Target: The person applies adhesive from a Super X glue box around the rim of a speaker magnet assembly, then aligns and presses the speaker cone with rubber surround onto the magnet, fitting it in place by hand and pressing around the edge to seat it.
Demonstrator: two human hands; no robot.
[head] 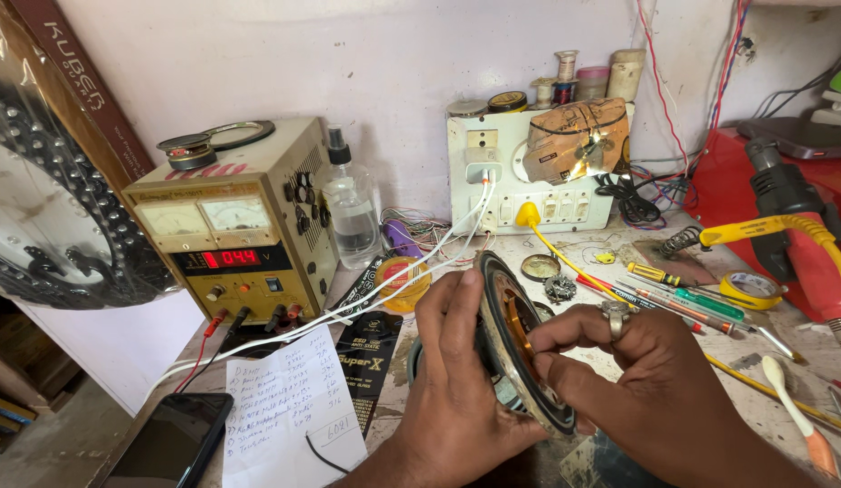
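My left hand (452,380) grips a round speaker (520,348) from behind, holding it on edge over the workbench. The speaker has a black rim and an orange-brown inner cone. My right hand (633,375), with a ring on one finger, pinches at the inside of the cone with thumb and fingertips. The lower part of the speaker is hidden between my two hands.
A beige bench power supply (235,230) with a red display stands at left, a spray bottle (351,208) beside it. White switchboard (520,176) at the back. Screwdrivers (687,303), yellow tape (750,289), a toothbrush (795,407), paper list (285,407) and phone (172,443) lie around.
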